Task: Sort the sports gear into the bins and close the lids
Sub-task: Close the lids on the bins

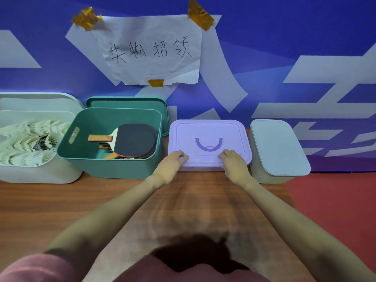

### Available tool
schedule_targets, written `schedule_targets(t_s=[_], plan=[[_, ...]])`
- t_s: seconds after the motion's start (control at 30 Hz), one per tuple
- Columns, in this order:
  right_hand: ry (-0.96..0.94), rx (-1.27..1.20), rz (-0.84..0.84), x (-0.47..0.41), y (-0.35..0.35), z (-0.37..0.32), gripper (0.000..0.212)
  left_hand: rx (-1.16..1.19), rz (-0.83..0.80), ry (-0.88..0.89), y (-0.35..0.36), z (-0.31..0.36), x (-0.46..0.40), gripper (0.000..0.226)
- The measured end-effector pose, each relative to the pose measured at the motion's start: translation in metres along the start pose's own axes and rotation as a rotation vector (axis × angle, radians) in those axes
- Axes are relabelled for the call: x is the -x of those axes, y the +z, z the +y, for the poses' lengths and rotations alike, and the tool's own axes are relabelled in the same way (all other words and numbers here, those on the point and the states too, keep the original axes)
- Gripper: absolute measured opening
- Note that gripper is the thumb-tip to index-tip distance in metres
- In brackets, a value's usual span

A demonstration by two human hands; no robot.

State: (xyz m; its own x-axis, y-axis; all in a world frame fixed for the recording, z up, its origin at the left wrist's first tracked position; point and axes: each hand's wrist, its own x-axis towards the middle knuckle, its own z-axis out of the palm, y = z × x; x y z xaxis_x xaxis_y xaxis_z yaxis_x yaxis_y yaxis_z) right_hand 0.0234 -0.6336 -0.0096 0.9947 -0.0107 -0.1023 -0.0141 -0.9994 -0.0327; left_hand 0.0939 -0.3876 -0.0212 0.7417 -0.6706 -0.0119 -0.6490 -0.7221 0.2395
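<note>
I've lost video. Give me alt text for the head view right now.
Both hands, left hand and right hand, press on the front edge of the purple lid, which sits on its bin. To the left, the green bin of paddles and the white bin of shuttlecocks stand open; the grey bin on the right is lidded.

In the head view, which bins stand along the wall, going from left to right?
White bin with shuttlecocks → green bin with paddles → purple bin, its lid under both hands → pale bin, lid on.
</note>
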Motion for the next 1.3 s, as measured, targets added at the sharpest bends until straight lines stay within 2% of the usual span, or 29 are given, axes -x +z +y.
schedule_targets(t_s=[0.13, 0.3, 0.4, 0.47, 0.6, 0.77, 1.0, 1.13, 1.3], plan=[[0.070, -0.004, 0.011, 0.001, -0.003, -0.011, 0.036, 0.212, 0.081, -0.123, 0.013, -0.010, 0.018, 0.046], [0.203, 0.019, -0.044, -0.002, -0.011, -0.036, 0.029, 0.272, 0.246, -0.013, 0.000, -0.013, 0.048, 0.043], [0.250, -0.101, 0.042, 0.004, -0.007, -0.054, 0.036, 0.287, 0.310, 0.015, -0.010, -0.028, 0.070, 0.036], [0.230, -0.184, 0.103, 0.009, -0.003, -0.068, 0.043, 0.285, 0.327, -0.006, -0.017, -0.039, 0.084, 0.032], [0.142, -0.298, 0.082, 0.018, 0.001, -0.094, 0.051, 0.231, 0.368, -0.039, -0.026, -0.056, 0.107, 0.026], [0.034, -0.308, 0.087, 0.020, -0.002, -0.107, 0.056, 0.202, 0.414, -0.121, -0.032, -0.065, 0.126, 0.026], [-0.005, -0.477, 0.101, 0.013, -0.005, -0.131, 0.063, 0.185, 0.345, -0.290, -0.038, -0.074, 0.152, 0.033], [-0.027, -0.529, 0.131, -0.009, -0.022, -0.159, 0.064, 0.171, 0.415, -0.261, -0.071, -0.093, 0.151, 0.031], [-0.049, -0.496, 0.188, -0.052, -0.048, -0.190, 0.064, 0.127, 0.453, -0.281, -0.121, -0.156, 0.127, 0.035]])
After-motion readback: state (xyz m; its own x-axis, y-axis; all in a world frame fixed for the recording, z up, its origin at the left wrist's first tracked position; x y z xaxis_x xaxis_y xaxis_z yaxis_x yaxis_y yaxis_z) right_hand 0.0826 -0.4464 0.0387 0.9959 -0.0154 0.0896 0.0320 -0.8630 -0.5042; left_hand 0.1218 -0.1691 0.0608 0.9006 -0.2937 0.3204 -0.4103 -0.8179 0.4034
